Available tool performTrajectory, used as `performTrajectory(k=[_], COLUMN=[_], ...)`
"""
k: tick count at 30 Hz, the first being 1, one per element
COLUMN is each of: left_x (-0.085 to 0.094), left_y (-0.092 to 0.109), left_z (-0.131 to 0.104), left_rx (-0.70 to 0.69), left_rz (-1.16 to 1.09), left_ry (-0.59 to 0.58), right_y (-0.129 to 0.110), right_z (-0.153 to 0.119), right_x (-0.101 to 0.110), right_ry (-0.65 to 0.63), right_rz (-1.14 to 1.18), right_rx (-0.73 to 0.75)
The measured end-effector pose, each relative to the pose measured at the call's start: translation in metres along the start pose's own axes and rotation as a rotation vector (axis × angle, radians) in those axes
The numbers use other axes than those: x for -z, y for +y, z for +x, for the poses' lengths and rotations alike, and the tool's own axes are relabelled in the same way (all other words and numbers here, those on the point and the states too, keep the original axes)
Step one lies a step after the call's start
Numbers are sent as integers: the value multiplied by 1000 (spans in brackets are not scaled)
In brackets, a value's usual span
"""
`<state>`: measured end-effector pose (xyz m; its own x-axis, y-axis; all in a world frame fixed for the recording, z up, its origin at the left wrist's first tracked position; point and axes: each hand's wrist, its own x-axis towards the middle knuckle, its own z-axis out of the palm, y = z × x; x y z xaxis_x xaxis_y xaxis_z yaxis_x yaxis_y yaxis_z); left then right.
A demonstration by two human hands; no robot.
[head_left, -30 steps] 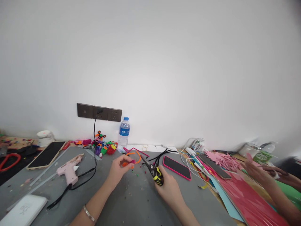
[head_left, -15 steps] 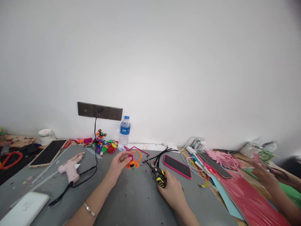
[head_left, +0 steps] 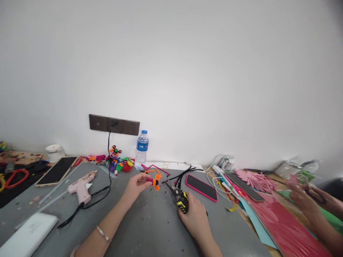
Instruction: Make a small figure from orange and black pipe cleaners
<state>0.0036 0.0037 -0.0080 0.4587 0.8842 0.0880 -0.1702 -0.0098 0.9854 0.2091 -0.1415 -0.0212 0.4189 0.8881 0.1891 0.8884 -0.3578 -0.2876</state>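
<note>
Between thumb and fingers, my left hand (head_left: pixel 136 187) pinches a small orange and magenta pipe-cleaner piece (head_left: pixel 156 182) just above the grey mat (head_left: pixel 150 228). My right hand (head_left: pixel 195 212) is wrapped round black and yellow pliers (head_left: pixel 180 198), their slim jaws slightly apart and pointing at the back of the mat. Black pipe cleaners (head_left: pixel 184 172) lie just beyond the pliers. A bent magenta pipe cleaner (head_left: pixel 160 169) rests behind the piece in my left hand. The pliers and the orange piece do not touch.
A pink glue gun (head_left: pixel 81 187) with its black cord and a white power bank (head_left: pixel 29 235) lie left. A water bottle (head_left: pixel 142 150) stands by the wall. Right of the pliers are a pink-edged phone (head_left: pixel 201 188), cables and red sheets (head_left: pixel 284 221). Another person's hands (head_left: pixel 305 200) hold scissors.
My left hand has turned the orange and magenta piece, so its orange loops now point right and upward. My right hand and the pliers have barely moved.
</note>
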Motion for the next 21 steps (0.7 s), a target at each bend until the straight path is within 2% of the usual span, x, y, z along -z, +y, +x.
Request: performTrajectory(k=[6, 21], left_x=[2, -2], left_y=[-8, -4], left_z=[2, -1], left_rx=[-20, 115], left_rz=[10, -113], left_ry=[2, 15], right_y=[3, -3], right_z=[1, -4], right_x=[-6, 2], right_ry=[26, 56], right_rz=[-26, -12], right_rx=[-1, -11])
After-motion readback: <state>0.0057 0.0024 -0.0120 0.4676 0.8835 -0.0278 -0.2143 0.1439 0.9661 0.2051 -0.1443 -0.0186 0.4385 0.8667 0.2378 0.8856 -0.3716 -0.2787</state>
